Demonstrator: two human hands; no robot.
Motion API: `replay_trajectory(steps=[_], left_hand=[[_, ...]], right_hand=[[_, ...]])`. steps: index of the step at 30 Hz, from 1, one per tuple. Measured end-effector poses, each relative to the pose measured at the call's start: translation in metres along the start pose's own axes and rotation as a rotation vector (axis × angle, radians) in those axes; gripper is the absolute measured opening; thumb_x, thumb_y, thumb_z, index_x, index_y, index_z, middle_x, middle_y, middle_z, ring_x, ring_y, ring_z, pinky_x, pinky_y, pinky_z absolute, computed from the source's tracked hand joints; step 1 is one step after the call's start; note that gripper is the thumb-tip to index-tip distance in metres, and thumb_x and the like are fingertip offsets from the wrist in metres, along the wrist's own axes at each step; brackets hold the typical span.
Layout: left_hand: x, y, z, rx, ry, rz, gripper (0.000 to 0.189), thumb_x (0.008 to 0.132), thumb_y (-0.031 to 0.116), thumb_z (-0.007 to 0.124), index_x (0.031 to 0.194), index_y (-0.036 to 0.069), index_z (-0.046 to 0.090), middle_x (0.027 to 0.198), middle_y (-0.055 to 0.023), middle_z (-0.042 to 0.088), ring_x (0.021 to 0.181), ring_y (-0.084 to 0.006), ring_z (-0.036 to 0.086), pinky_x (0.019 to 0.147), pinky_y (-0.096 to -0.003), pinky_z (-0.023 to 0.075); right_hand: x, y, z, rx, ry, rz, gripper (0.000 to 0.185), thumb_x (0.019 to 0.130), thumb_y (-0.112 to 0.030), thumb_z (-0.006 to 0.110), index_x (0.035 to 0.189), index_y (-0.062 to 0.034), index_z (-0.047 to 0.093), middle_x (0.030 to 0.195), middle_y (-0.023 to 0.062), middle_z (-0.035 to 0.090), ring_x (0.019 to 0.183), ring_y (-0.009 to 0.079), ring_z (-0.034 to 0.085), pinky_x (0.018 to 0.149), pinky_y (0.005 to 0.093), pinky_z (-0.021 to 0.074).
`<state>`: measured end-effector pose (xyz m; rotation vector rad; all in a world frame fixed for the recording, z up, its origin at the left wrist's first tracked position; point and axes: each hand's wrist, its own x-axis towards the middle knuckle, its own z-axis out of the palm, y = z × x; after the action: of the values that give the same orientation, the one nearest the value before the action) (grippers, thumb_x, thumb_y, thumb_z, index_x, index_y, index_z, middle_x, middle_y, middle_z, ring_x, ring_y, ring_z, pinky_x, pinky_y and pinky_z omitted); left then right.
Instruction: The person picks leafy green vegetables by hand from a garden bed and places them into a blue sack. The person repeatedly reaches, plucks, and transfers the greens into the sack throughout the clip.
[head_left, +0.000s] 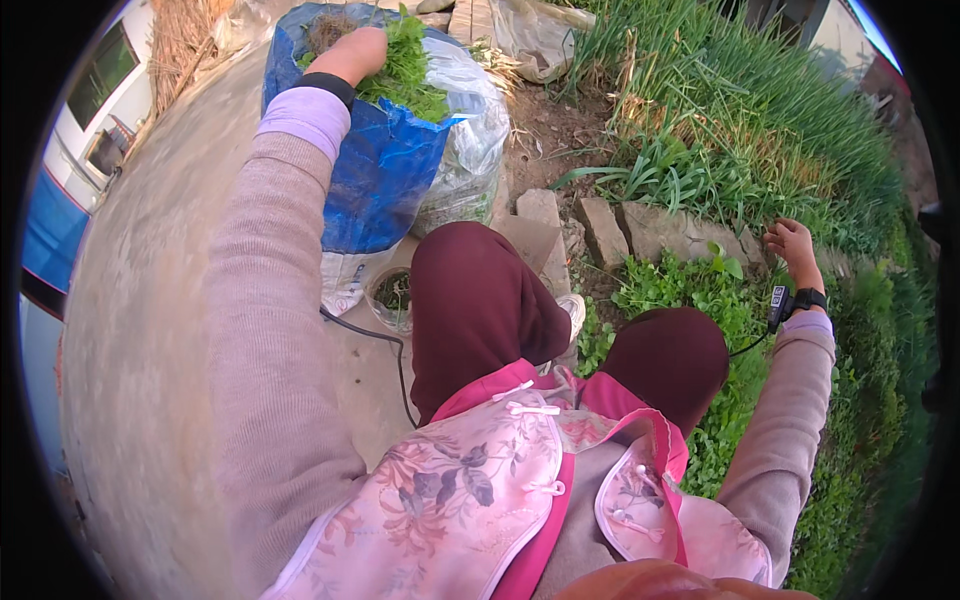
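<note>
My left hand (361, 54) is at the mouth of a blue plastic woven bag (386, 169), against a heap of leafy greens (409, 71). Its fingers are turned away and hidden, so a grip on the greens cannot be made out. Out to the right, my right hand (791, 244) hangs above the edge of the planted bed, its fingers loosely curled and nothing visible in them. Below it grow low leafy plants (675, 289). A clear plastic bag (469, 142) with greenery inside leans against the blue bag.
A small tub (390, 296) with some greens stands by my knee. Bricks (604, 232) edge the bed of tall green stalks (750, 112). A black cable (375, 334) crosses the concrete (157, 300). Dry stalks (180, 45) lean against a wall at the upper left.
</note>
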<state>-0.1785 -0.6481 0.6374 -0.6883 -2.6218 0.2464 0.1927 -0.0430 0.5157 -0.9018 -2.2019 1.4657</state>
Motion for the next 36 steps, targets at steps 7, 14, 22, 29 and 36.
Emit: replay_trajectory(steps=[7, 14, 22, 29, 36], left_hand=[[-0.046, -0.035, 0.013, 0.067, -0.299, 0.014, 0.021, 0.071, -0.002, 0.05, 0.087, -0.001, 0.063, 0.099, -0.0209, 0.058, 0.093, -0.0334, 0.057, 0.078, -0.0384, 0.0459], [-0.081, -0.028, -0.012, -0.019, -0.088, 0.215, 0.033, 0.068, -0.002, 0.051, 0.1, 0.001, 0.058, 0.099, -0.0191, 0.058, 0.091, -0.0339, 0.056, 0.075, -0.0388, 0.0469], [-0.095, -0.035, 0.0, 0.092, -0.544, 0.202, 0.02, 0.071, 0.008, 0.05, 0.085, 0.0, 0.062, 0.09, -0.022, 0.059, 0.086, -0.0366, 0.057, 0.072, -0.0392, 0.046], [-0.075, -0.13, 0.076, 0.163, -0.491, -0.05, 0.029, 0.072, 0.024, 0.051, 0.086, 0.001, 0.063, 0.091, -0.0232, 0.058, 0.086, -0.0379, 0.056, 0.072, -0.0413, 0.0447], [-0.052, -0.168, 0.121, 0.231, -0.578, 0.045, 0.035, 0.073, 0.03, 0.049, 0.083, -0.002, 0.062, 0.088, -0.0264, 0.057, 0.085, -0.0403, 0.055, 0.072, -0.0431, 0.043]], right_hand=[[0.007, 0.015, -0.005, -0.193, 0.017, -0.007, 0.028, 0.085, -0.012, 0.047, 0.109, 0.0009, 0.05, 0.089, 0.0093, 0.061, 0.067, 0.0161, 0.062, 0.053, 0.026, 0.0496], [0.01, -0.032, 0.003, -0.29, -0.091, -0.059, 0.025, 0.086, -0.011, 0.047, 0.106, 0.0008, 0.052, 0.086, 0.0076, 0.061, 0.065, 0.0138, 0.061, 0.051, 0.0229, 0.0483], [0.015, -0.047, 0.059, -0.325, -0.178, -0.05, 0.026, 0.084, -0.01, 0.047, 0.106, 0.0023, 0.052, 0.084, 0.0089, 0.061, 0.064, 0.0136, 0.062, 0.052, 0.0232, 0.0488], [-0.004, -0.024, 0.131, -0.305, -0.437, -0.143, 0.023, 0.083, -0.01, 0.048, 0.098, 0.0045, 0.056, 0.08, 0.0094, 0.062, 0.064, 0.0136, 0.062, 0.053, 0.0232, 0.049], [-0.011, 0.016, 0.11, -0.365, -0.375, -0.077, 0.023, 0.083, -0.013, 0.049, 0.099, 0.0022, 0.057, 0.084, 0.0086, 0.062, 0.068, 0.0142, 0.063, 0.056, 0.0239, 0.0508]])
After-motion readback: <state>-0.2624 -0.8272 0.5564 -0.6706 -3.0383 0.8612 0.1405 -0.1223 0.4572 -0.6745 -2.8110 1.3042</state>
